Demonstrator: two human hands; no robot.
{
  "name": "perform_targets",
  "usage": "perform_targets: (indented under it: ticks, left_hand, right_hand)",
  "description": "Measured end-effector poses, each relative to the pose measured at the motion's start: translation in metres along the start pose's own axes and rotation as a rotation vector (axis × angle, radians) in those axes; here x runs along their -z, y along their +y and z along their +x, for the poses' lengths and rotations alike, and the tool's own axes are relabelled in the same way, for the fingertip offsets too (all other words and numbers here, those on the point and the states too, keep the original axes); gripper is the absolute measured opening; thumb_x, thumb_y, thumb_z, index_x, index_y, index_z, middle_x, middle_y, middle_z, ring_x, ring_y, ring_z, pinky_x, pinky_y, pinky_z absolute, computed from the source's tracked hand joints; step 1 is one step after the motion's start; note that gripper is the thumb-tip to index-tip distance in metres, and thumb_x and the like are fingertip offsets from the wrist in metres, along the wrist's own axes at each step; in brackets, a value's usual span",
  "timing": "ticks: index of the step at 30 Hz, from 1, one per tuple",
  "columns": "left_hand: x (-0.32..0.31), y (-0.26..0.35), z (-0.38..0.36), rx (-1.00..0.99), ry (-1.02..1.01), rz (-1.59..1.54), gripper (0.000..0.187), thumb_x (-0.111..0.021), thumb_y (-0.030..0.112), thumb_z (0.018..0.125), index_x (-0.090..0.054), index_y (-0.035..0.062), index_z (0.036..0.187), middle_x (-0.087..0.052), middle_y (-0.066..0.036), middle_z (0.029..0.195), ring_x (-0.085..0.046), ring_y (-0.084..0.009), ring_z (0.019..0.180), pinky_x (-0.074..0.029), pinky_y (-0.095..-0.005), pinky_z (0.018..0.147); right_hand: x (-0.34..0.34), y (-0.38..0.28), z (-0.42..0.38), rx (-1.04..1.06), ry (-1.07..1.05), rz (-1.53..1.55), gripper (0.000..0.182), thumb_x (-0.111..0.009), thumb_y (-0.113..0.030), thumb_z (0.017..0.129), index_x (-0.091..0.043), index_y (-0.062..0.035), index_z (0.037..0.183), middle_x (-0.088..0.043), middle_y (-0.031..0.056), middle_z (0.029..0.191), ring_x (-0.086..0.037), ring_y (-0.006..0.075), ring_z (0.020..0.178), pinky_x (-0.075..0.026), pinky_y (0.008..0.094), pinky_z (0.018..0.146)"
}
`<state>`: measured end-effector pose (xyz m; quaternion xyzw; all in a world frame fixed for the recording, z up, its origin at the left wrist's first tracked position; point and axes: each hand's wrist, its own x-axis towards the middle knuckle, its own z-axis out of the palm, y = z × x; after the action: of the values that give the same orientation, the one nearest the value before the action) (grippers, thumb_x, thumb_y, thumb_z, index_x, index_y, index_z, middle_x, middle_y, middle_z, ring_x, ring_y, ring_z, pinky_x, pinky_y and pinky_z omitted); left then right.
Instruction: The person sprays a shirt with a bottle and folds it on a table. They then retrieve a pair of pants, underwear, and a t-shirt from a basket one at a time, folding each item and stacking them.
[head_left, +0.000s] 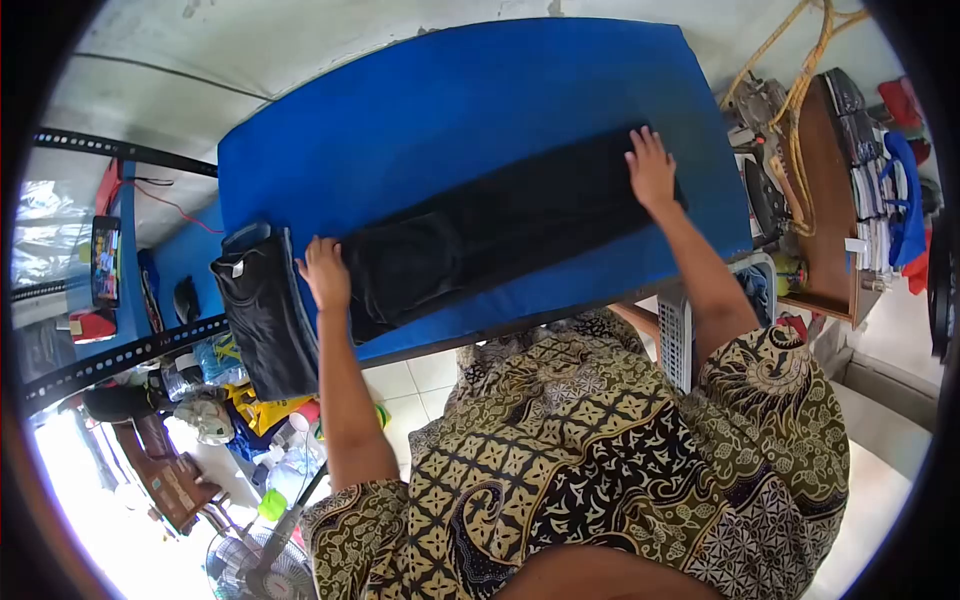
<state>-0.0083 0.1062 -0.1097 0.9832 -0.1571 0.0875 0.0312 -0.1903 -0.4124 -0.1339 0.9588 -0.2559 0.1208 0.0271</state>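
A pair of black trousers [500, 225], folded lengthwise, lies stretched out across a blue-covered table [450, 95]. My left hand [326, 274] rests at its wider left end, fingers extended over the edge of the cloth. Far to the right, my right hand [652, 170] lies flat near the narrow end, fingers spread. Neither hand grasps anything. Just left of my left hand sits a pile of folded dark clothes [262, 315], overhanging the table's front edge.
What looks like an iron [765, 195] stands beyond the table's right end, near a yellowish cord [797, 105]. A grey plastic basket [676, 340] is by the front right edge. Left are a phone [105, 260] and a perforated metal rail [125, 357]; a fan [255, 562] stands lower down.
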Motion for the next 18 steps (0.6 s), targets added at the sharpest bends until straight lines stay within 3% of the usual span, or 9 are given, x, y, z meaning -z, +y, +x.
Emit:
perform_targets:
  ticks: [2, 3, 6, 9, 11, 13, 15, 16, 18]
  left_hand:
    - [0.019, -0.025, 0.008, -0.146, -0.149, 0.113, 0.017, -0.045, 0.023, 0.087, -0.055, 0.0092, 0.085, -0.054, -0.008, 0.096, -0.046, -0.0243, 0.105, -0.027, -0.0531, 0.096]
    - [0.019, -0.035, 0.01, -0.076, -0.184, 0.164, 0.013, -0.048, 0.022, 0.085, -0.054, 0.0099, 0.087, -0.052, -0.007, 0.095, -0.047, -0.0237, 0.103, -0.029, -0.0538, 0.094]
    - [0.019, -0.025, 0.015, 0.099, -0.207, 0.327, 0.014, -0.051, 0.021, 0.083, -0.053, 0.0103, 0.092, -0.051, -0.006, 0.1, -0.045, -0.0242, 0.106, -0.029, -0.055, 0.093]
    - [0.034, 0.033, 0.007, -0.028, 0.217, 0.016, 0.02, -0.053, 0.016, 0.081, -0.053, 0.0079, 0.098, -0.05, -0.009, 0.114, -0.044, -0.0273, 0.109, -0.027, -0.0519, 0.094]
    - [0.045, 0.081, -0.006, -0.19, 0.259, -0.16, 0.017, -0.058, 0.014, 0.075, -0.057, 0.0059, 0.091, -0.054, -0.012, 0.107, -0.048, -0.0302, 0.103, -0.036, -0.0438, 0.087]
    - [0.05, 0.118, -0.02, -0.231, 0.16, -0.588, 0.012, -0.057, 0.007, 0.076, -0.058, 0.0018, 0.087, -0.057, -0.015, 0.099, -0.052, -0.0314, 0.096, -0.04, -0.0381, 0.083]
    - [0.05, 0.144, -0.036, 0.028, -0.214, -1.21, 0.019, -0.056, 0.006, 0.081, -0.055, 0.0009, 0.1, -0.056, -0.011, 0.107, -0.052, -0.0242, 0.099, -0.039, -0.031, 0.087]
    - [0.051, 0.149, -0.04, 0.051, -0.196, -1.202, 0.019, -0.056, 0.006, 0.081, -0.055, 0.0009, 0.1, -0.056, -0.011, 0.107, -0.052, -0.0242, 0.099, -0.039, -0.031, 0.087]
    - [0.052, 0.152, -0.037, 0.313, -0.46, -2.02, 0.059, -0.037, 0.046, 0.09, -0.031, 0.0006, 0.128, -0.036, -0.015, 0.132, -0.034, -0.0247, 0.122, -0.032, -0.0395, 0.097]
  right_hand:
    - [0.005, 0.024, 0.008, 0.133, -0.064, -0.015, 0.044, -0.041, -0.033, 0.089, -0.035, -0.0175, 0.129, -0.028, 0.0056, 0.139, -0.027, 0.0253, 0.128, -0.028, 0.0549, 0.095]
    - [0.0, 0.031, 0.007, 0.129, -0.22, -0.05, 0.047, -0.041, -0.036, 0.089, -0.032, -0.0191, 0.132, -0.026, 0.0052, 0.14, -0.026, 0.0252, 0.128, -0.028, 0.0553, 0.096]
    - [0.0, 0.036, -0.002, -0.029, -0.123, 0.094, 0.056, -0.045, -0.043, 0.085, -0.031, -0.0132, 0.131, -0.03, 0.009, 0.138, -0.031, 0.0284, 0.125, -0.031, 0.0529, 0.094]
    - [0.017, 0.025, -0.035, -0.362, -0.046, 0.143, 0.062, -0.057, -0.046, 0.077, -0.039, -0.0095, 0.124, -0.044, 0.0157, 0.124, -0.043, 0.0346, 0.111, -0.04, 0.0508, 0.084]
    - [-0.06, 0.066, -0.06, -0.469, 0.07, 0.422, 0.051, -0.059, -0.035, 0.078, -0.047, -0.007, 0.118, -0.053, 0.0147, 0.11, -0.053, 0.0305, 0.097, -0.043, 0.0453, 0.08]
    - [0.021, 0.019, -0.043, -0.989, -0.281, 1.192, 0.039, -0.057, -0.022, 0.077, -0.053, -0.0032, 0.11, -0.059, 0.0125, 0.093, -0.056, 0.0232, 0.082, -0.044, 0.0369, 0.074]
    - [0.055, -0.025, -0.025, -0.622, -0.094, 1.144, 0.035, -0.056, -0.016, 0.074, -0.056, 0.0006, 0.104, -0.061, 0.0104, 0.083, -0.056, 0.0164, 0.075, -0.045, 0.0292, 0.069]
    - [0.07, -0.05, -0.019, -0.397, -0.003, 1.088, 0.035, -0.057, -0.016, 0.074, -0.056, 0.0011, 0.104, -0.061, 0.011, 0.084, -0.057, 0.0162, 0.074, -0.045, 0.0282, 0.068]
    - [0.156, -0.143, -0.022, -0.106, -0.104, 1.15, 0.032, -0.058, -0.008, 0.074, -0.056, -0.0009, 0.104, -0.061, 0.0109, 0.083, -0.057, 0.0143, 0.074, -0.045, 0.0266, 0.067]
